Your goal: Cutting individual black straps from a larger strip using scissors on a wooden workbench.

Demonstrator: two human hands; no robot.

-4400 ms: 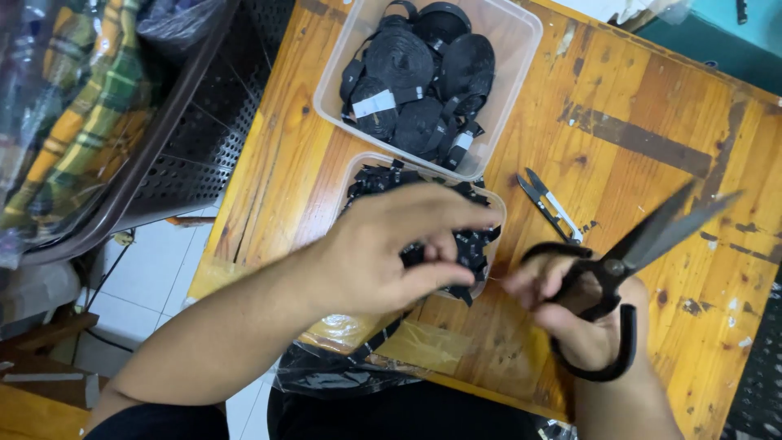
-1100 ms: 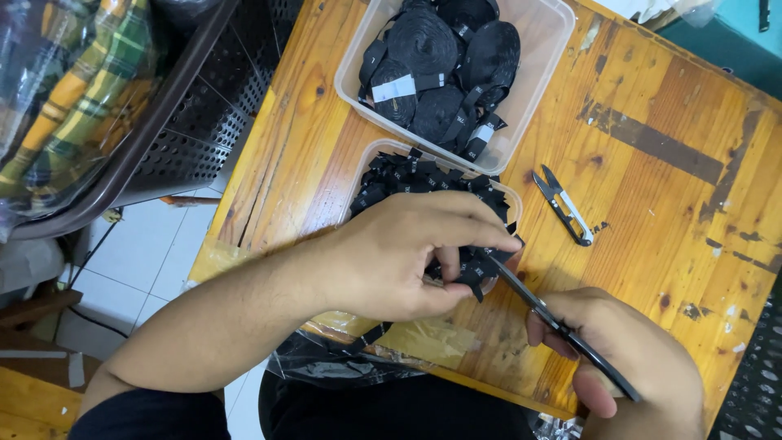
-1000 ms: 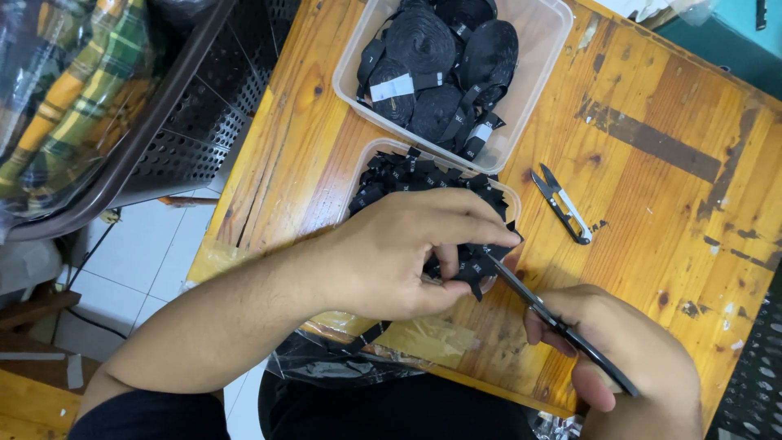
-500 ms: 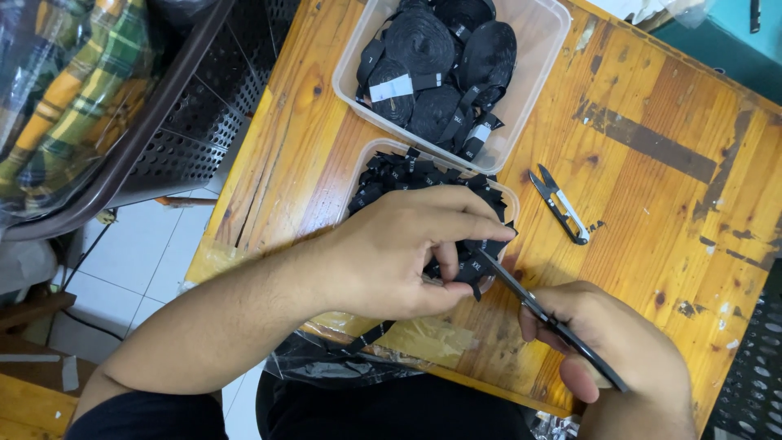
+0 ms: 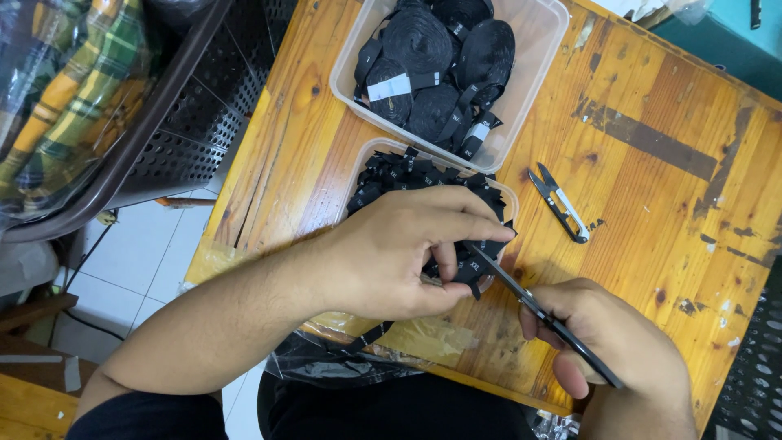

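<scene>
Right hand (image 5: 607,346), nearest the viewer, wraps its fingers around black scissors (image 5: 533,305). Their blades meet a black label strip (image 5: 472,265) pinched between thumb and fingers of the left hand (image 5: 407,248), over a clear tray of cut labels (image 5: 371,163). Beyond: thread snips (image 5: 558,204) on the wooden table (image 5: 643,204); farthest, a clear tub of label rolls (image 5: 538,57).

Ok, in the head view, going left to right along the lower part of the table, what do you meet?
Left hand pinching a black ribbon strip → black scissors → right hand gripping them. The small thread snips lie further back on the wooden table.
</scene>
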